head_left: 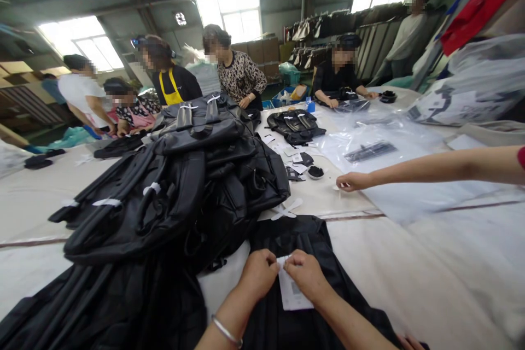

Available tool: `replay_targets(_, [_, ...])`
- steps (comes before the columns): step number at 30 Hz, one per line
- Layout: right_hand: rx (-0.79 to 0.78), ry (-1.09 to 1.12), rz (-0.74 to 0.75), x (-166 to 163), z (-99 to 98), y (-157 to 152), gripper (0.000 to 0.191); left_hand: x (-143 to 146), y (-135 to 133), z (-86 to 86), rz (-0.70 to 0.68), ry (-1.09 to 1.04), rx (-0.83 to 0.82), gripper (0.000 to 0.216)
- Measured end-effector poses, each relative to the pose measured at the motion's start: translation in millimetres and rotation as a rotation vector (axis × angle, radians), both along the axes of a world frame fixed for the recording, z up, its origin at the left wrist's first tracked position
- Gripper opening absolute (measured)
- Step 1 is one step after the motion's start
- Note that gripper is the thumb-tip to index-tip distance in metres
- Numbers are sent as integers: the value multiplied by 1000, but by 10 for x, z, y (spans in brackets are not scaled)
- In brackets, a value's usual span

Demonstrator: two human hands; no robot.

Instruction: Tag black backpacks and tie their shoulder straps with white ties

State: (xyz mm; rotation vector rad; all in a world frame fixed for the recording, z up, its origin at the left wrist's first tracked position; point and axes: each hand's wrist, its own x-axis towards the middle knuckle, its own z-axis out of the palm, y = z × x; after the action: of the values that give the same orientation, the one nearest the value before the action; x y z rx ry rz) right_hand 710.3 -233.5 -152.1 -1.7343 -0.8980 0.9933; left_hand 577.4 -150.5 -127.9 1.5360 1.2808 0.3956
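Note:
In the head view, a white paper tag (288, 290) with a grey printed patch lies over a black backpack (266, 314) spread flat on the table. My left hand (259, 274), with a silver bangle at the wrist, is closed in a pinch at the tag's upper left corner. Close beside it, my right hand (307, 273) pinches the tag's top edge and covers its right side. Whatever thin piece may sit between the fingertips is too small to make out. Left of my hands rises a pile of black backpacks (229, 175) with white wraps on their straps.
From the right, a co-worker's arm (426, 169) reaches over the table (410, 262). Loose white tags (290, 151) and a small bowl of black pieces (315, 173) lie ahead. Clear plastic bags (369, 147) spread to the right. Several people work across the table.

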Motion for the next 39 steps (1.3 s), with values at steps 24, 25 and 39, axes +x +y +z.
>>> replay_targets(24, [-95, 741, -270, 245, -50, -66, 45, -234, 27, 228, -269, -153, -641, 36])
replay_targets(25, [-83, 705, -297, 214, -60, -33, 45, -203, -5, 230, -316, -173, -666, 40])
replay_targets(39, [224, 880, -31, -24, 76, -232, 77, 275, -336, 123, -5, -449, -538, 67])
